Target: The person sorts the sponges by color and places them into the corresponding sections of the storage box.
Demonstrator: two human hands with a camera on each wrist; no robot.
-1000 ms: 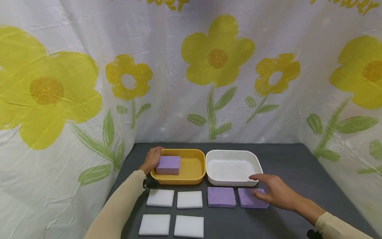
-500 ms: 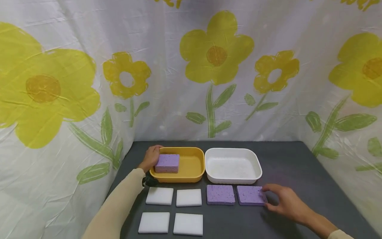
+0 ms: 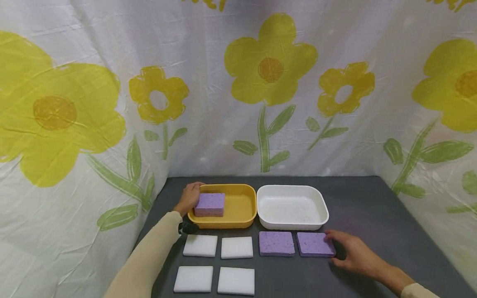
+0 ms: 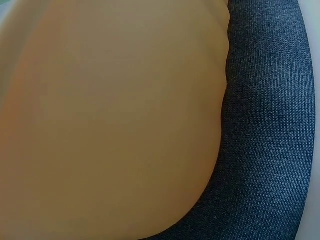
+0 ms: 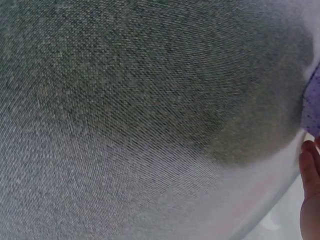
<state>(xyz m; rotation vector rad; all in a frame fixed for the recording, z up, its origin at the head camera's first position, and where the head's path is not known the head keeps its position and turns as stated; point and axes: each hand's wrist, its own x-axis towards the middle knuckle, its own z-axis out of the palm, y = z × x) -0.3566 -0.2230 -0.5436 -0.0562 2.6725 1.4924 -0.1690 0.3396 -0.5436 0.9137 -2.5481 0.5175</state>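
Observation:
At the left side of the yellow tray (image 3: 238, 224), my left hand (image 3: 189, 196) grips its rim near the far corner; part of the fingers is hidden. Inside that tray lies a thick purple sponge block (image 3: 210, 203), its front layered like stacked sponges. My right hand (image 3: 352, 251) curls its thumb and forefinger round the right end of a flat purple sponge (image 3: 314, 243) on the table. In the right wrist view, fingers (image 5: 308, 165) appear at the right edge by the sponge corner (image 5: 312, 107). Another purple sponge (image 3: 276, 243) lies just left.
A white tray (image 3: 292, 226) stands against the yellow tray's right side. Several white sponge pads, one being the front pad (image 3: 236, 281), lie in two rows on the dark table (image 3: 290, 277). A flower-printed curtain (image 3: 208, 136) surrounds the back and sides.
My right hand has drawn back from above the right-hand purple sponge and lowered to its right end. My left hand stays at the yellow tray. The sponges appear unmoved.

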